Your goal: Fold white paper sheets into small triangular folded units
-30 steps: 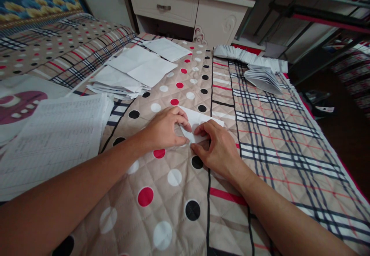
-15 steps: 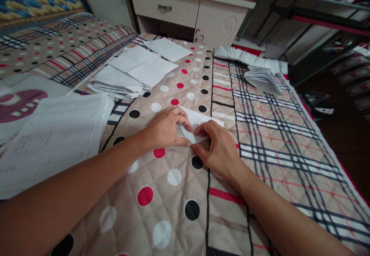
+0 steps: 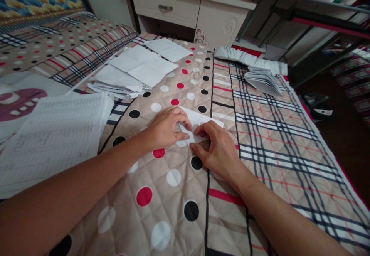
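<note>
A small piece of white paper (image 3: 199, 118) lies on the quilt between my two hands. My left hand (image 3: 167, 127) is at its left end, fingers curled onto the paper and thumb resting near its front edge. From the right, my right hand (image 3: 218, 144) grips the near edge, with thumb in front and bent fingers on top. Both hands are closed on the paper and cover parts of it. Whether the paper is folded beneath my fingers is hard to make out.
Loose white sheets (image 3: 150, 65) lie in a pile at the back left. Nearer on the left is a stack of printed pages (image 3: 60, 128). Folded papers (image 3: 261, 80) and a long row of folded paper (image 3: 248, 59) lie back right. A white cabinet (image 3: 167, 7) stands beyond the bed.
My left thumb has drawn back slightly, up and left from the paper's near edge, parting from my right thumb. The right hand has barely moved.
</note>
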Demonstrator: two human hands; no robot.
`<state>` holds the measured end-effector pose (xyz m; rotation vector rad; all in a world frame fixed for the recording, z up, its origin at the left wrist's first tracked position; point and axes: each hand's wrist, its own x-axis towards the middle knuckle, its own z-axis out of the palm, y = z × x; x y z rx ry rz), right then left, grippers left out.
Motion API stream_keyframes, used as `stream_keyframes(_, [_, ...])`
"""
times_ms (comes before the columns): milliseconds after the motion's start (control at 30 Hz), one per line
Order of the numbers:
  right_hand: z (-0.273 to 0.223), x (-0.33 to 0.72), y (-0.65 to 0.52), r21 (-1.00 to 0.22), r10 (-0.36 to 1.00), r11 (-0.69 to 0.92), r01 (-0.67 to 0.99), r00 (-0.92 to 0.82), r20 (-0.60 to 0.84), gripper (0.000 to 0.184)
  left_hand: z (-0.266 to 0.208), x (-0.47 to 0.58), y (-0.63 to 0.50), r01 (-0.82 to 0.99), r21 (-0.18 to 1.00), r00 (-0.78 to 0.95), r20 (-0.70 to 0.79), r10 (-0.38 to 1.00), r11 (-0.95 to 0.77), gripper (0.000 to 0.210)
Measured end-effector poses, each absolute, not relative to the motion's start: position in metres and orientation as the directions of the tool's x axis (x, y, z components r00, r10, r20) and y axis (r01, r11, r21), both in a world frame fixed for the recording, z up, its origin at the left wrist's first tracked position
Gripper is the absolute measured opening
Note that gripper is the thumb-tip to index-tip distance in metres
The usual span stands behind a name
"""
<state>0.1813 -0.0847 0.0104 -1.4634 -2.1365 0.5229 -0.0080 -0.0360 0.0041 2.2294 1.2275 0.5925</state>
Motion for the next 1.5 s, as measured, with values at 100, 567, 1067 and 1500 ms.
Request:
stream_keyframes(100, [0.0110, 0.1819, -0.0855, -0.568, 0.937, 0.349, 0.745, -0.294, 0.190, 0.025, 0.0036, -0.0055, -0.0374, 0.641, 0.625, 0.477, 0.130, 0.869, -0.445, 0.017])
stream_keyframes(567, [0.0135, 0.1832, -0.0854, -0.592, 0.927, 0.366, 0.718, -0.339, 0.163, 0.015, 0.0067, -0.0104, -0.0376, 0.643, 0.606, 0.539, 0.075, 0.839, -0.468, 0.029])
stream_keyframes(1067, [0.0110, 0.1836, -0.0841, -0.580, 0.925, 0.376, 0.723, -0.334, 0.182, 0.018, 0.0097, -0.0092, -0.0385, 0.637, 0.619, 0.543, 0.062, 0.837, -0.459, 0.029])
stream_keyframes(1500, [0.0137, 0.1786, -0.0849, -0.556, 0.933, 0.356, 0.751, -0.323, 0.160, 0.016, 0.0098, -0.0057, -0.0376, 0.674, 0.582, 0.521, 0.064, 0.851, -0.456, 0.027])
